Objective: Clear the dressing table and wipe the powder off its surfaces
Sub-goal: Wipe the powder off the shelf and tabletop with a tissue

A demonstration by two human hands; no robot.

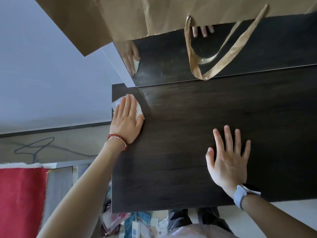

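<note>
The dark wooden dressing table top fills the middle of the head view. My left hand lies flat near the table's far left corner and presses a white wipe against the surface. My right hand rests flat on the table with its fingers spread and nothing under it. A faint pale powder smear shows just right of the wipe. At the back stands a mirror in which both hands are reflected.
A brown paper bag hangs over the top of the mirror, its gold ribbon handle drooping to the table's back edge. Left of the table are a white wall, a red cloth and cluttered items on the floor.
</note>
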